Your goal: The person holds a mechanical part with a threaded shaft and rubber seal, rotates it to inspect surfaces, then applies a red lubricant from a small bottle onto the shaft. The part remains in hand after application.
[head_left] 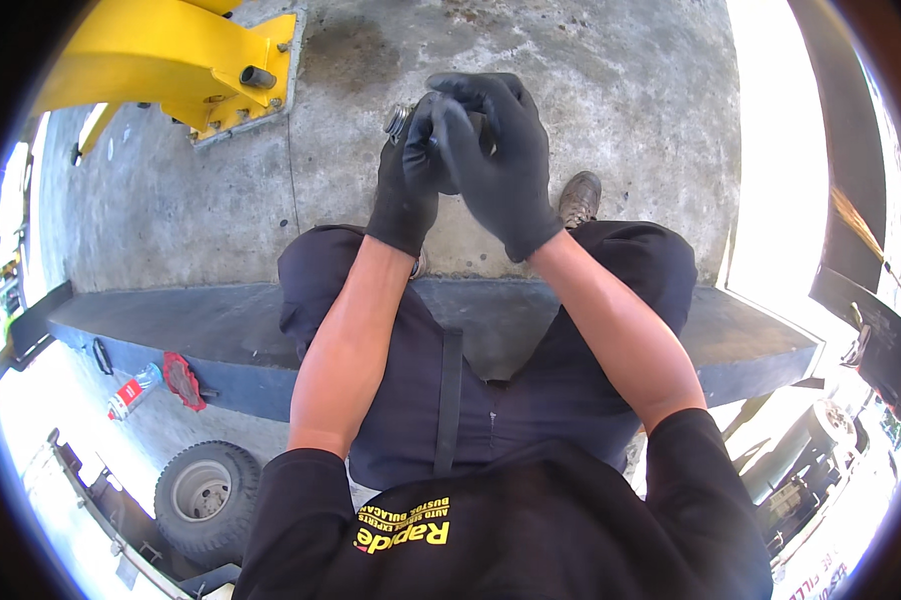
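Note:
Both my hands wear black gloves and meet in front of me, above the concrete floor. In my left hand (411,175), the fingers are closed around a small ridged silver metal part (398,122). Only its rounded end sticks out at the left; the glove covers the rest. My right hand (506,150) overlaps the left one from the right, its fingers bent in a pinch near the left fingertips. Its thumb side is smeared by motion, and what lies between those fingers is hidden.
I sit on a dark bench (171,330). A yellow steel post base (261,90) is bolted to the floor at far left. Behind the bench are a tire (208,490), a spray can (134,391) and a red object (182,381). My boot (580,197) rests on the floor.

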Demonstrator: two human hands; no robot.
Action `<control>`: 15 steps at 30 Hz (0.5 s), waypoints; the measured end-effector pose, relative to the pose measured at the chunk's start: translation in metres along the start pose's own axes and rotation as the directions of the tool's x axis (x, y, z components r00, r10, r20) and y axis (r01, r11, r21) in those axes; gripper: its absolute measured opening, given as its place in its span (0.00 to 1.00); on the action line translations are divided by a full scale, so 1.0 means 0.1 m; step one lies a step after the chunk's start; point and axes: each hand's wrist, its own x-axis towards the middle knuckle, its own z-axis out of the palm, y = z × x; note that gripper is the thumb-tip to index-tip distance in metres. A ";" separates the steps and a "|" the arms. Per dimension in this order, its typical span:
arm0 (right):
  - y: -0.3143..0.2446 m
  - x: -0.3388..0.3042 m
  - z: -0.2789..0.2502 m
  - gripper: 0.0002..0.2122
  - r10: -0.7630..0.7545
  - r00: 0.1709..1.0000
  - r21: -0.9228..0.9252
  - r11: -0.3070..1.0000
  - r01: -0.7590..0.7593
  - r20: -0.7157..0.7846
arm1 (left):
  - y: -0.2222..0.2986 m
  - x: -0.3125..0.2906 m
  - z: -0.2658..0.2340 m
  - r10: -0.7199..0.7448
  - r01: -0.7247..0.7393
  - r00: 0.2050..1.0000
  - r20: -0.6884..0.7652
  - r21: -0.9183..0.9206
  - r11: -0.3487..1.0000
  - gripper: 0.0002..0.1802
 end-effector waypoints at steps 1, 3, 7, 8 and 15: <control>0.24 0.01 0.07 0.16 0.040 0.995 -0.081 0.996 -0.047 -0.093 | 0.02 -0.02 -0.03 -0.073 0.073 0.997 -0.033 -0.007 0.997 0.20; 0.69 0.04 -0.01 0.19 0.551 0.833 0.115 0.825 -0.554 0.056 | -0.06 -0.04 0.22 0.022 -0.027 0.984 -0.177 -0.025 0.999 0.26; 0.45 0.14 -0.19 0.28 0.747 0.473 0.300 0.369 -0.880 0.468 | 0.01 -0.13 0.40 0.093 -0.083 0.985 -0.147 0.073 0.994 0.23; 0.39 0.14 -0.15 0.27 0.744 0.502 0.374 0.356 -0.857 0.441 | 0.02 -0.09 0.38 0.165 -0.141 0.978 -0.127 0.182 0.973 0.24; -0.08 0.01 -0.07 0.09 0.115 0.989 0.303 0.943 -0.138 0.092 | 0.02 -0.05 0.24 0.275 -0.287 0.958 0.084 0.197 0.938 0.23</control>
